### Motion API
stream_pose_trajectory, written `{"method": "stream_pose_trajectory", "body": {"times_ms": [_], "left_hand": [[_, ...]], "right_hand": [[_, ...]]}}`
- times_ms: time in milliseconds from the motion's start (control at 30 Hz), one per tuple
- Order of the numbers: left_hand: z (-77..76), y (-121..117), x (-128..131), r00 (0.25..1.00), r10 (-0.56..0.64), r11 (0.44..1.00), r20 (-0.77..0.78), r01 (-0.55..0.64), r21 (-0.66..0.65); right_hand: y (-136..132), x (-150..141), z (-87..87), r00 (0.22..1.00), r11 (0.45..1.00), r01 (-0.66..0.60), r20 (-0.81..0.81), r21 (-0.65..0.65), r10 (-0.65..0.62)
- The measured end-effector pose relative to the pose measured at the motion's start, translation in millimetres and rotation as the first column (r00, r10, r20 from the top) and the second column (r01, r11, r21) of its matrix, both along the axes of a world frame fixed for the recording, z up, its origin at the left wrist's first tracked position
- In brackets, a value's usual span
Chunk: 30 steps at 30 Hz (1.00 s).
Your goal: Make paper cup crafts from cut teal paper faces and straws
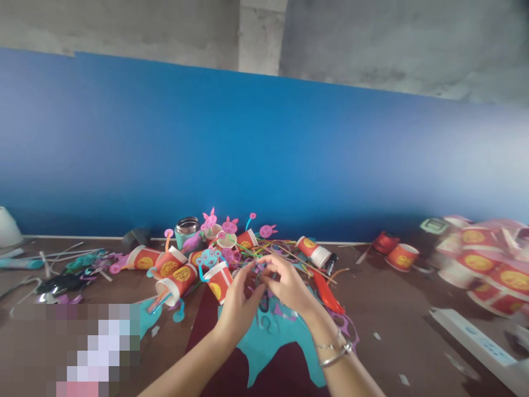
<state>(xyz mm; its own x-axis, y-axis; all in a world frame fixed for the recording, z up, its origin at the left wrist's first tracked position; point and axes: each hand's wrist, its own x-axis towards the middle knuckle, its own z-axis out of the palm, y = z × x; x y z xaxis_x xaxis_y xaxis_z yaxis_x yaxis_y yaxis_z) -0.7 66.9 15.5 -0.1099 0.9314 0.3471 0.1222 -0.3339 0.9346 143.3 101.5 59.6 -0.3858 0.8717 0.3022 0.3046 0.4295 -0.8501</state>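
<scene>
My left hand (240,302) and my right hand (289,288) meet above the cut turquoise sheet (276,336), fingertips bent together. Both are closed around something small that I cannot make out; dark and purplish bits show between the fingers. Just left of my left hand leans a red paper cup (219,282) with a turquoise animal face (210,258) on it. An orange-red tool handle (328,292) lies right of my right hand. Behind the fingers spreads a heap of coloured pipe cleaners (285,248). The turquoise sheet rests on a dark red sheet (215,366).
Several red cups lie tipped at the left, one cup (177,282) near the front. A steel-rimmed jar (188,231) stands behind them. A cup stack (316,253) lies at the back. At the right are a power strip (475,342) and blurred piled cups (487,259). A blue partition (264,154) rises behind.
</scene>
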Motion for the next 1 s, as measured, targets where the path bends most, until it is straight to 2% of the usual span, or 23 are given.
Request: {"method": "stream_pose_trajectory", "body": {"times_ms": [67, 167, 300, 367, 433, 500, 600, 767, 867, 933, 1000], "left_hand": [[2.4, 9, 8, 0.991, -0.068, 0.990, 0.117, 0.081, -0.112], [1.2, 18, 17, 0.958, -0.061, 0.969, 0.280, 0.124, -0.214], [-13.1, 24, 23, 0.899, -0.043, 0.951, 0.436, 0.171, -0.258], [-22.0, 26, 23, 0.885, -0.026, 0.948, 0.465, 0.170, -0.271], [-29.0, 27, 21, 0.882, -0.009, 0.948, 0.472, 0.158, -0.277], [-33.3, 28, 20, 0.882, -0.004, 0.950, 0.471, 0.150, -0.274], [-36.2, 28, 20, 0.883, -0.005, 0.951, 0.469, 0.150, -0.272], [-40.4, 30, 23, 0.881, -0.075, 0.945, 0.468, 0.213, -0.248], [-44.1, 32, 23, 0.902, -0.135, 0.955, 0.410, 0.229, -0.189], [-45.1, 31, 22, 0.932, -0.130, 0.971, 0.339, 0.189, -0.147], [-43.6, 29, 20, 0.962, -0.099, 0.987, 0.256, 0.128, -0.098]], "right_hand": [[3, 4, 0.3, 1.000, 1.000, 0.015, 0.019, 0.010, -0.015], [10, 14, -1.4, 0.995, 0.996, 0.080, 0.062, 0.028, -0.082], [19, 28, -8.1, 0.970, 0.992, 0.126, 0.208, 0.025, -0.129], [20, 33, -13.6, 0.880, 0.975, 0.216, 0.422, 0.050, -0.216], [21, 39, -20.0, 0.723, 0.948, 0.304, 0.626, 0.092, -0.293], [21, 42, -26.2, 0.611, 0.937, 0.335, 0.733, 0.101, -0.298], [22, 43, -31.2, 0.576, 0.939, 0.327, 0.765, 0.107, -0.287], [21, 33, -24.7, 0.629, 0.961, 0.248, 0.735, 0.119, -0.253], [17, 24, -19.1, 0.742, 0.983, 0.159, 0.645, 0.097, -0.183], [14, 19, -17.2, 0.821, 0.993, 0.091, 0.558, 0.077, -0.119], [12, 15, -16.8, 0.863, 0.995, 0.058, 0.497, 0.083, -0.092]]}}
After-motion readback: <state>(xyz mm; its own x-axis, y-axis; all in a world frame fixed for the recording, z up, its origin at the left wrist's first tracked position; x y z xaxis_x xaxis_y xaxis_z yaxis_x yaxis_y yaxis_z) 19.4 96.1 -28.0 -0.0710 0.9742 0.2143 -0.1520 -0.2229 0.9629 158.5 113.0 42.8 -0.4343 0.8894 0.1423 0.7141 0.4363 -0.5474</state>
